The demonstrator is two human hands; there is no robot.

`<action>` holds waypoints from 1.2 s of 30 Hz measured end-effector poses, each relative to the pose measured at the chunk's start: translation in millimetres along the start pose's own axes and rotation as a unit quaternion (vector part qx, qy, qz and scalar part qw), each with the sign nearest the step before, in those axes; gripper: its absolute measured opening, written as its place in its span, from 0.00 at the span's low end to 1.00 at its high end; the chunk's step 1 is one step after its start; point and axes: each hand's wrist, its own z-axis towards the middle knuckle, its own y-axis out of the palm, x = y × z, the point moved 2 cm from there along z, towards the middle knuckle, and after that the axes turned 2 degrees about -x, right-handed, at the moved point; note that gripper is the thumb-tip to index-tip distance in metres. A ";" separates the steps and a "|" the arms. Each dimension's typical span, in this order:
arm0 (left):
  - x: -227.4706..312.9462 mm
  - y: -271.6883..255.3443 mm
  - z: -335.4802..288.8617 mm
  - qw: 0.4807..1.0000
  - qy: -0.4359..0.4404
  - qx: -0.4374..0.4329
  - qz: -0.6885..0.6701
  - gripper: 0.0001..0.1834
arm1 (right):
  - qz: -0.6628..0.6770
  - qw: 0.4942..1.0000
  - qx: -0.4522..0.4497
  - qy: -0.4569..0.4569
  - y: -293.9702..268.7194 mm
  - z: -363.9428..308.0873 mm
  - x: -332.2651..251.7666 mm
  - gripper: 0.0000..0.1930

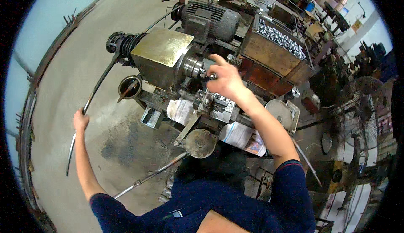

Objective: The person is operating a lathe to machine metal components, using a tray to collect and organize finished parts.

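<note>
My left hand (80, 120) is wrapped round a long metal lever rod (100, 81), which rises to the pulley end (120, 43) of a lathe headstock (162, 49) with a brass-coloured top. My right hand (226, 79) is at the shiny chuck (193, 66), index finger lifted and the other fingers curled in. By those fingertips shows a small dark metal end; whether it is held or only touched is hard to tell. Below the hand sits the tool post (205, 103), with bright chips around it. A round metal disc (200, 143) lies nearer to me.
A rusty bin (269, 49) full of small shiny metal parts stands right of the chuck. Behind the headstock is a large motor (212, 20). Printed paper (243, 137) covers parts of the bed. A caged fan (366, 102) stands at the right; bars line the left wall.
</note>
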 end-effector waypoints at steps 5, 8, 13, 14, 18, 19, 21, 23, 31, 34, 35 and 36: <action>121.0 73.2 -73.5 0.940 0.001 0.022 -0.340 0.18 | -0.005 0.998 0.034 0.060 -63.3 -100.6 30.1 0.13; 163.5 176.9 -95.7 0.959 0.104 -0.191 -0.181 0.21 | -0.064 0.981 0.016 0.185 -92.5 -178.6 59.8 0.13; 174.7 196.6 -68.9 0.924 0.291 -0.217 0.121 0.16 | -0.106 0.919 0.011 0.379 -130.4 -292.0 84.4 0.16; 187.5 190.1 -58.4 0.907 0.318 -0.221 0.165 0.17 | -0.104 0.909 0.013 0.404 -136.5 -317.6 91.1 0.15; 185.9 194.5 -57.4 0.930 0.300 -0.151 0.151 0.17 | -0.208 0.847 0.024 0.489 -155.1 -424.8 136.5 0.21; 184.4 186.8 -64.9 0.941 0.287 -0.130 0.120 0.17 | -0.248 0.824 0.022 0.509 -160.5 -453.0 144.9 0.22; 162.0 182.3 -69.4 0.953 0.264 -0.145 0.034 0.21 | -0.275 0.671 -0.104 0.681 -168.7 -503.7 160.5 0.28; 163.8 173.8 -73.3 0.956 0.213 -0.197 -0.031 0.24 | -0.322 0.601 -0.115 0.722 -169.9 -596.8 178.9 0.28; 200.5 48.9 -178.6 0.897 0.180 -0.312 -0.255 0.19 | -0.267 0.724 -0.090 0.630 -80.4 -616.1 66.7 0.18; 233.3 1.0 -230.1 0.813 0.220 -0.427 -0.328 0.20 | -0.205 0.785 -0.084 0.578 -41.4 -621.3 24.7 0.17; 239.7 -8.4 -242.0 0.792 0.238 -0.455 -0.331 0.20 | -0.174 0.807 -0.102 0.556 -34.6 -611.6 15.3 0.17; 246.8 -14.8 -253.2 0.785 0.228 -0.479 -0.321 0.22 | -0.089 0.789 -0.038 0.607 -30.4 -602.3 7.9 0.13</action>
